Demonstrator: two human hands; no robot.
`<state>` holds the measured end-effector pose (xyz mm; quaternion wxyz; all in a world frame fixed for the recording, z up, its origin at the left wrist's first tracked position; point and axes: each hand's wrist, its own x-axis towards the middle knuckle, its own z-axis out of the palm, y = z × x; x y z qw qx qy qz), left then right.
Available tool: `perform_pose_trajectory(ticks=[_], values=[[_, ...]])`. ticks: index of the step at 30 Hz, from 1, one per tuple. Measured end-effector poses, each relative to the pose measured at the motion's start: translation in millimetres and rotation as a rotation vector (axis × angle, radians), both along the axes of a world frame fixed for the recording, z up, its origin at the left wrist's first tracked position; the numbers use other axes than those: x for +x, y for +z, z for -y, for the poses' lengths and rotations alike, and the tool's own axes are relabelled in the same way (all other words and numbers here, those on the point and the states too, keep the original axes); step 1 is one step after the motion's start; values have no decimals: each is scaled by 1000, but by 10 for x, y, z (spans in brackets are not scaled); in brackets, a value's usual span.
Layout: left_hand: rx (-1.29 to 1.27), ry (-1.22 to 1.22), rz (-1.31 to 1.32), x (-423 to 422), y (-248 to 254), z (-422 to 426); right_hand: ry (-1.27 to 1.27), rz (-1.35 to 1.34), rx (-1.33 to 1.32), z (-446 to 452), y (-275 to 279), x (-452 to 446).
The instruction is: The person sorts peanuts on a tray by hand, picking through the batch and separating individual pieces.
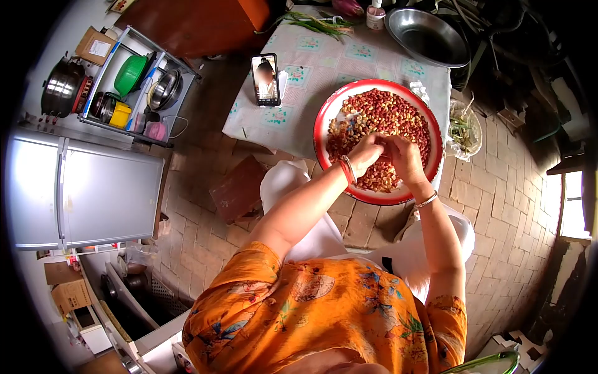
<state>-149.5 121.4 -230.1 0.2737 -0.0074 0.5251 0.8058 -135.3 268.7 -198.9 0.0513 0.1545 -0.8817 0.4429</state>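
Red and pale nuts (pixel 389 109) spread across one tray (pixel 317 134)

The nuts, too many to be counted, are contained in the red-rimmed tray, which is set at the near right corner of a cloth-covered table (pixel 324 59) and juts past its near edge. Above them, the left hand (pixel 366 153) and the right hand (pixel 406 157) are held close together, fingers (pixel 374 142) curled inward, the tips partly hidden; whether anything is gripped cannot be told. By the left edge, one lit phone (pixel 266 81) is propped upright. One metal bowl (pixel 430 37) is placed at the far right corner, with one bottle (pixel 375 17) and spring onions (pixel 319 25) along the far edge. Beyond the right edge, scraps (pixel 460 129) are piled in one plastic-lined basket (pixel 476 134). Off to the left, one green basin (pixel 129 75) is seen in a rack (pixel 164 52).
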Motion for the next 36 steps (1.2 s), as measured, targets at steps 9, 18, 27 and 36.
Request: perform_pose_trajectory(ticks=[9,18,27,36], values=[[-609,27,-485,-50,-37,58,-155,-11,63,-220,-199,-207],[-568,161,-439,-247,67,404,-172,-32,332,-177,-244,-332],[-325,263,-328,-229,288,502,-170,-80,344,122,-269,-501],[-309,276,-322,-249,315,583,-136,-97,447,126,-346,-485]])
